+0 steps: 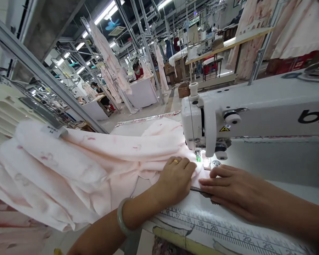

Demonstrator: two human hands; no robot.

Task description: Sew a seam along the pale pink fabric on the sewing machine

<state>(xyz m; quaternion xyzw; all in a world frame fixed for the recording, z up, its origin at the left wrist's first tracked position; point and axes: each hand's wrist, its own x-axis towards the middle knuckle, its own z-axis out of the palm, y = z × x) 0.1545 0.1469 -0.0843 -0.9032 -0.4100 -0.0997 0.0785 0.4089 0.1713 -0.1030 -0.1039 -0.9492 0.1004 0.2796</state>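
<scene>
Pink printed fabric [77, 166] is lying in a heaped fold across the left part of the white sewing table [268, 159], its leading edge running under the presser foot [206, 163] of the white sewing machine [255, 113]. The left hand [175, 179] is pressing flat on the cloth just beside the foot, fingers extended and closed together, gripping nothing; a ring is showing on one finger and a pale green bangle [121, 216] is sitting on the wrist. The right hand [228, 189] is lying flat on the table edge of the fabric, fingers stretched out toward the left hand and nearly touching it, pinning the seam down rather than clasping it. A printed measuring scale [228, 230] is running along the near edge of the table below both hands.

Hazards noted: both sets of fingertips are working close to the needle area, and a drift forward with the feed would likely be bringing them under the foot. The bulk of cloth hanging off the left side is appearing heavy enough to drag the seam off line. Layers bunched near the foot could be catching and puckering.

Other people are sitting at white tables well behind, among hanging garments [108, 60].
</scene>
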